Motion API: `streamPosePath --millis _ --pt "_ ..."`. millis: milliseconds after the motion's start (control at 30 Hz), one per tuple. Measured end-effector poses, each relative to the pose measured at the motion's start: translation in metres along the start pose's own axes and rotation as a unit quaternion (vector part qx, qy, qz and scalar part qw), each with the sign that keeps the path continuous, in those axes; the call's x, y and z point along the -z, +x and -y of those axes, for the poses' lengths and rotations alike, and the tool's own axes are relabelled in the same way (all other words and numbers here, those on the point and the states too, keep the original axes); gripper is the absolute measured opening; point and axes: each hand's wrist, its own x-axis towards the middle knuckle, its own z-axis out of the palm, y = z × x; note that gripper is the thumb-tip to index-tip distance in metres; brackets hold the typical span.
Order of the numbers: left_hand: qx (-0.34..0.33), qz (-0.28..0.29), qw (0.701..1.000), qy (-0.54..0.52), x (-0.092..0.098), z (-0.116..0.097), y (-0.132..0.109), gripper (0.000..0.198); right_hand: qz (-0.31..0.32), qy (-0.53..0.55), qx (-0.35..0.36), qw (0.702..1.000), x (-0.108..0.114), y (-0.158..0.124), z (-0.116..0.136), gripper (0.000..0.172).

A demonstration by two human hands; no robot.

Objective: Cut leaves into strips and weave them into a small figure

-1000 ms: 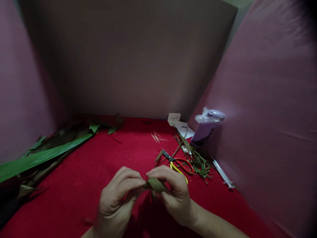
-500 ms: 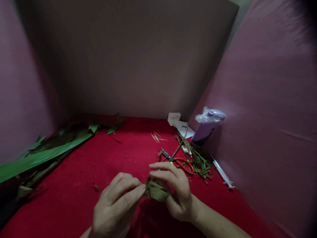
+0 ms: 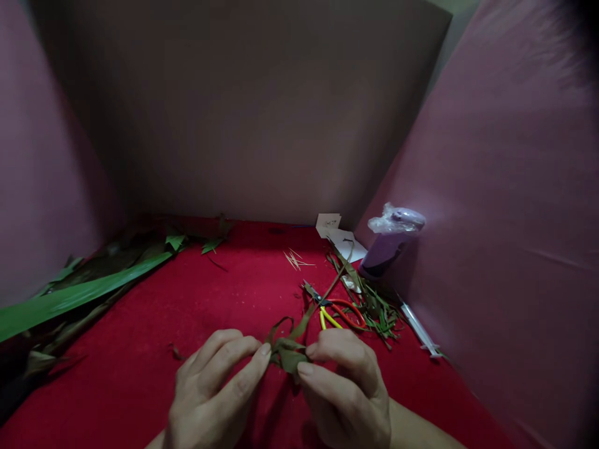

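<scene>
My left hand (image 3: 213,390) and my right hand (image 3: 346,393) meet low in the middle over the red cloth (image 3: 224,293). Both pinch a small folded piece of green-brown leaf (image 3: 287,355) between fingertips and thumbs. A thin leaf strip (image 3: 306,321) rises from the folded piece toward the scissors. Both hands are closed on the leaf piece.
Scissors with red and yellow handles (image 3: 339,312) lie just beyond my right hand among leaf trimmings (image 3: 379,308). A purple bottle with a plastic-wrapped top (image 3: 390,240), paper slips (image 3: 339,234), toothpick-like sticks (image 3: 294,259) and a white syringe-like tool (image 3: 421,330) sit at right. Long green leaves (image 3: 79,290) lie at left. Pink-brown boards wall the space.
Both hands have shifted lower and nearer to me with the leaf piece. My right hand's fingers turned over it, uncovering the scissors, and a thin strip now sticks up from the fold.
</scene>
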Motion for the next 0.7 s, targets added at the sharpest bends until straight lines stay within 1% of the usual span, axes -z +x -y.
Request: streamPosePath --millis 167,267,333,400,467,500,567,600,633,700 --pt "-0.014 0.005 1.000 0.018 0.000 0.002 -0.003 0.018 -0.002 -0.050 0.037 0.998 0.001 -0.006 -0.001 0.014" --pt "-0.021 0.006 0.999 0.028 0.001 0.001 -0.002 0.019 -0.001 -0.061 0.049 0.997 0.001 -0.008 0.000 0.014" --pt "-0.021 0.006 0.999 0.035 0.001 0.000 -0.001 0.019 0.007 -0.071 0.044 0.996 0.003 -0.005 0.003 0.014" --pt "-0.022 0.006 0.999 0.035 0.001 -0.001 0.001 0.019 0.041 -0.083 0.058 0.994 0.006 0.000 0.005 0.014" --pt "-0.024 0.011 0.999 0.026 0.001 -0.001 0.000 0.018 0.077 -0.088 0.095 0.989 0.008 0.004 0.006 0.015" --pt "-0.024 0.013 0.999 0.019 0.001 0.000 -0.001 0.018 0.079 -0.087 0.098 0.988 0.009 0.005 0.006 0.016" --pt "-0.022 0.020 1.000 -0.001 0.002 0.001 -0.004 0.018 0.061 -0.078 0.069 0.993 0.009 0.004 0.005 0.016" --pt "-0.021 0.025 0.999 -0.012 0.002 0.001 -0.006 0.019 0.037 -0.065 0.059 0.995 0.008 0.002 0.004 0.016" --pt "-0.021 0.029 0.999 -0.024 0.002 0.002 -0.007 0.020 0.036 -0.049 0.060 0.996 0.007 0.000 0.002 0.015" --pt "-0.019 0.033 0.998 -0.043 0.002 0.002 -0.008 0.022 0.003 -0.020 0.056 0.998 0.003 -0.004 0.002 0.013"
